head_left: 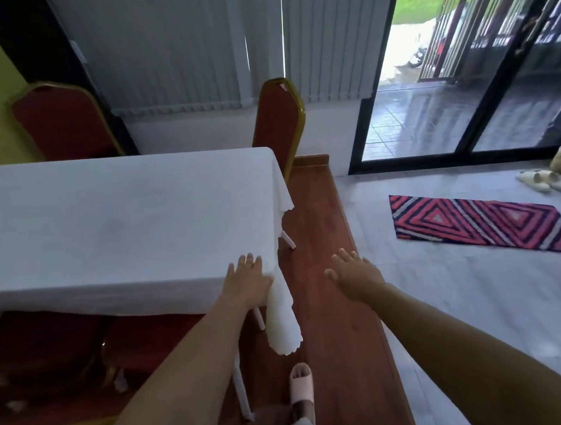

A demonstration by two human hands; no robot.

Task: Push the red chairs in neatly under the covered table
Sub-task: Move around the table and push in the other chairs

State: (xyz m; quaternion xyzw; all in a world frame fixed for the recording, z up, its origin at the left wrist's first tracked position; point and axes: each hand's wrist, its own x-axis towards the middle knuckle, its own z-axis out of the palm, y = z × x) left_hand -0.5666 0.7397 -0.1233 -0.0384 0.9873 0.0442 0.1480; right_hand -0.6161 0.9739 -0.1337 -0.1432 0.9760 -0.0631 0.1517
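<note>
So the left hand (248,281) is lying flat, fingers spread, on the near right corner of the covered table (119,222), palm on the white cloth and not gripping anything. The right hand (353,273) is hanging open in the air just beside that corner, over the wooden floor strip (323,295), holding nothing. One red chair (279,127) is at the table's far right corner, back upright and touching the cloth edge, and another red chair (62,127) sits behind the far left side, back showing above the tabletop. On the near side two red seats (149,342) are tucked partly under the overhang. Off to the right there's a striped rug (480,226) on the tiles, well apart from the table.
</note>
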